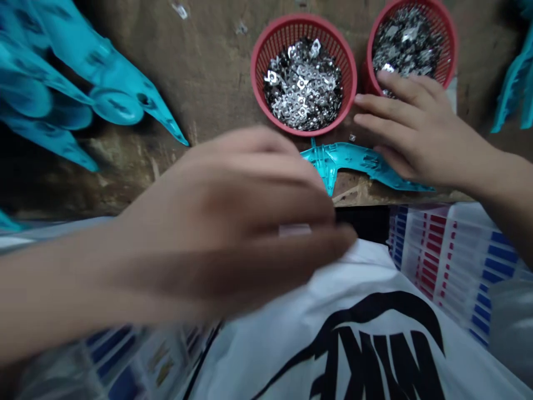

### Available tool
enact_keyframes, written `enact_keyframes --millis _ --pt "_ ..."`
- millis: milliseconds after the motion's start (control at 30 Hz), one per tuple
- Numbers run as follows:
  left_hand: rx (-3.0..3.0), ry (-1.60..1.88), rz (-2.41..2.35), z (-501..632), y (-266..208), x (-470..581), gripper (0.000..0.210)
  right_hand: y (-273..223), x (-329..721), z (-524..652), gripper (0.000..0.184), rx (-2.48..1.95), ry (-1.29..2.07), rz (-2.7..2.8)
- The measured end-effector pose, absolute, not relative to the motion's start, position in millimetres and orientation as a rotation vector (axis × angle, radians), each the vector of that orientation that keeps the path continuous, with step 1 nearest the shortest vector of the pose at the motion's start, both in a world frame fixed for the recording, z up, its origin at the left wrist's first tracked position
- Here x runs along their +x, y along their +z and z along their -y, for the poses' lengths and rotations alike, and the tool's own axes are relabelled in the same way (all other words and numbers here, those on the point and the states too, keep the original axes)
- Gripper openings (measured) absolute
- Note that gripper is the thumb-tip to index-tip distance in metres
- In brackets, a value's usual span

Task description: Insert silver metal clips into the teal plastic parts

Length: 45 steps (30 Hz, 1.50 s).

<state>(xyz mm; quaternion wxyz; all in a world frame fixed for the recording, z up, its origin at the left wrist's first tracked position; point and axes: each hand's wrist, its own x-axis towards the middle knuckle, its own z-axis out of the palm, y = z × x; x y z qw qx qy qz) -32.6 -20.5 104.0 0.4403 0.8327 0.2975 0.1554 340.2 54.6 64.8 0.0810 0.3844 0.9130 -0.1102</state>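
A curved turquoise plastic piece [353, 155] lies along the table's front edge, its left end hidden behind my left hand. My left hand [250, 205] is close to the camera and smeared by motion, with the fingers bent; whether it holds anything is unclear. At the right, my right hand [420, 128] has its fingers apart. Its fingertips are at the near rim of the right red basket [372, 50], and its thumb is over the turquoise piece. Small shiny metal clips [303, 83] fill much of the left red basket [256, 66]; similar metal parts [410, 41] are in the right one.
More turquoise plastic pieces [112, 72] are piled on the wooden table [208, 61] at the left, and another turquoise piece [514, 83] is at the far right. Loose clips [180, 10] lie about. Below the edge stand plastic crates [449, 250] with red and blue slots.
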Motion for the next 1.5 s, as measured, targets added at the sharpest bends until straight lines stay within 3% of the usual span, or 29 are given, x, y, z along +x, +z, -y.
enact_keyframes --millis 167,267,400,500,767,933,1500 --pt "2.253 0.326 -0.993 -36.0 56.1 -30.8 0.056 60.9 334.4 -49.3 0.072 1.130 -0.427 -2.740" --pt "2.329 0.204 -1.187 -59.9 23.2 -27.5 0.059 60.8 332.6 -45.9 0.076 1.059 -0.420 -2.764" --pt "2.401 0.234 -1.170 -65.8 -4.7 -28.7 0.074 63.4 331.9 -41.8 0.078 0.942 -0.335 -2.799" --pt "2.451 0.259 -1.125 -67.4 -12.8 -33.4 0.073 67.1 331.1 -41.4 0.077 0.883 -0.254 -2.813" --pt "2.505 0.151 -1.089 -74.5 -1.9 -35.8 0.090 63.7 336.1 -49.7 0.063 0.924 -0.232 -2.834" --pt "2.536 0.062 -1.129 -67.1 19.0 -26.7 0.076 51.9 344.1 -56.6 0.052 0.934 -0.315 -3.088" --pt "2.611 -0.095 -1.144 -66.7 26.2 -26.2 0.073 40.7 353.6 -59.8 0.041 0.841 -0.442 -3.166"
